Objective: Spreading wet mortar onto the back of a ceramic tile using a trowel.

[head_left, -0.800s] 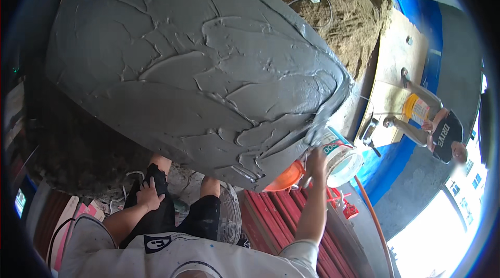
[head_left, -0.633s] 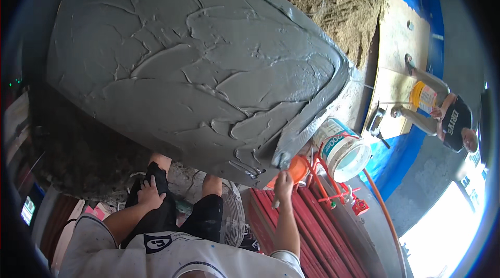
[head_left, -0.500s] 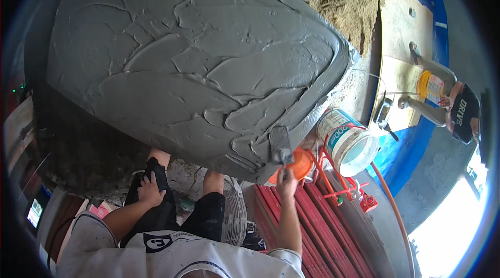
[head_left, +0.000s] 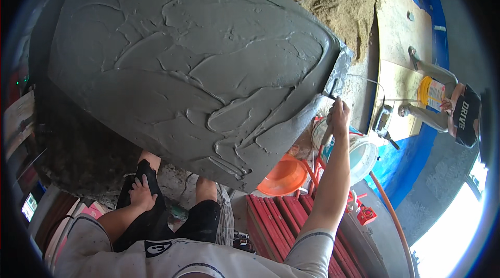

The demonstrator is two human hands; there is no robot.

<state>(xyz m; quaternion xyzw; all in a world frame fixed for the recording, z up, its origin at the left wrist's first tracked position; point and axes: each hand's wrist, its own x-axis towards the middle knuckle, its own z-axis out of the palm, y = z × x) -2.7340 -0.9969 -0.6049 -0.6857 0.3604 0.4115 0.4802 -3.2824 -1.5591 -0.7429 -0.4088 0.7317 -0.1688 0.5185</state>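
My right hand [head_left: 339, 117] grips the handle of a plastering trowel [head_left: 339, 67]. The arm reaches out to the right, and the mortar-smeared blade lies along the right-hand edge of a broad surface of wet grey mortar [head_left: 208, 69]. Curved ridges and trowel marks cross that surface. On my thigh, over black trousers, rests my left hand [head_left: 142, 194], fingers spread and holding nothing.
An orange basin [head_left: 283, 175] and a white bucket [head_left: 363, 157] stand below the mortar's right edge, near red metal bars [head_left: 271, 223]. Beyond lie sand [head_left: 338, 2] and a blue sheet [head_left: 383, 161]. Another person [head_left: 463, 116] is at far right by a yellow bucket [head_left: 431, 92].
My right hand has carried the trowel up and to the right, from the lower corner near the orange basin to the right-hand edge. My left hand stays on my thigh.
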